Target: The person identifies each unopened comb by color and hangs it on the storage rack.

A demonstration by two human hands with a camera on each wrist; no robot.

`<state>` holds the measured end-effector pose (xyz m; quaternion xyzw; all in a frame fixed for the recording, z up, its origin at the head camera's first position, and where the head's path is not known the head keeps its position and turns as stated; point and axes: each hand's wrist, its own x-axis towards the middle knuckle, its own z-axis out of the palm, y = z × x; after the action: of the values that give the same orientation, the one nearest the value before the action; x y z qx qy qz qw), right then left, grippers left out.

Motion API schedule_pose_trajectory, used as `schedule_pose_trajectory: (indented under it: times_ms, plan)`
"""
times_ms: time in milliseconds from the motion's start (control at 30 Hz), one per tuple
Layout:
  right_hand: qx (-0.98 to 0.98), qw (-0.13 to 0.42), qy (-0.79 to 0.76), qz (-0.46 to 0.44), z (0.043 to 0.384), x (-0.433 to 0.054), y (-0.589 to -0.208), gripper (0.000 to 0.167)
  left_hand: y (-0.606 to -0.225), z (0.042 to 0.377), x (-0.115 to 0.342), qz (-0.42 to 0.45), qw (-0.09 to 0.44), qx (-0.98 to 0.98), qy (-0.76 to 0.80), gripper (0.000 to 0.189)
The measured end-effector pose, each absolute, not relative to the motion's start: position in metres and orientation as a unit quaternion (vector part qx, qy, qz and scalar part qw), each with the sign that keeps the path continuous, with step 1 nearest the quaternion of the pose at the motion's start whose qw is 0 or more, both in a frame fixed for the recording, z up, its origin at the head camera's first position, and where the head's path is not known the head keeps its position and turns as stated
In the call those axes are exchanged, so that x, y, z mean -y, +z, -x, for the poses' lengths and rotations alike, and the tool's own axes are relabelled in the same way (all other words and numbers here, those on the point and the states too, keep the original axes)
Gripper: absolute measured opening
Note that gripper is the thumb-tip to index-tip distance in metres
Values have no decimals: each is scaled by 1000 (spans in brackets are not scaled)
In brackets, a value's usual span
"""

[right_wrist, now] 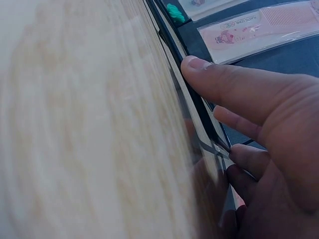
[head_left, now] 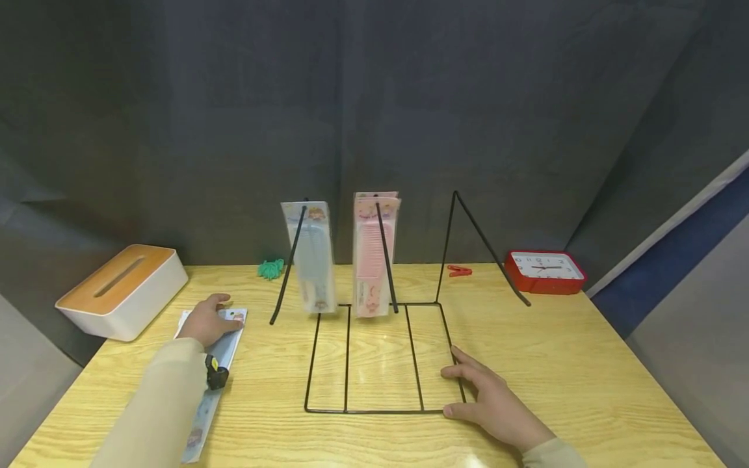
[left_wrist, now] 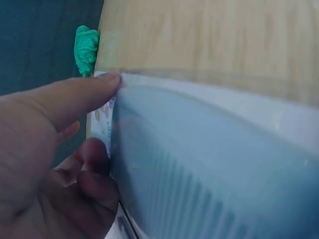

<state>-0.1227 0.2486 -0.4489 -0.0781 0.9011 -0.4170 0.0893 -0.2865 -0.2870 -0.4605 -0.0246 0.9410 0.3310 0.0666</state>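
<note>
My left hand (head_left: 205, 323) is at the top end of a packaged blue comb (left_wrist: 164, 129) lying flat on the table at the left. Its thumb presses one edge of the pack, and its curled fingers hold the card end. My right hand (head_left: 488, 400) rests at the front right corner of a black wire display rack (head_left: 384, 411), thumb and spread fingers touching the base bars. Another packaged blue comb (head_left: 315, 260) hangs on the rack's left hook. Pink packaged combs (head_left: 371, 253) hang on the middle hook. The right hook (head_left: 491, 247) carries nothing.
A white tissue box (head_left: 146, 292) with a wooden lid stands at the left. Along the back lie a green string bundle (head_left: 270, 269), a red clip (head_left: 459, 270) and a red clock (head_left: 545, 272). Dark cloth (head_left: 374, 97) hangs behind the table.
</note>
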Motion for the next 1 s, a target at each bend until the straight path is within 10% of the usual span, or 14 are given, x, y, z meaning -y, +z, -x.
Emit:
schedule_pose_trajectory:
  times_ms: [433,1000]
  plan:
    - [-902,83,-415,87,121,-250,-448,54,-447,273,271,-10,-40,-961,272,24]
    - [-899,85,-420,88,123,-250,-449,56,-368,178,220,-121,-134,-924,338,17]
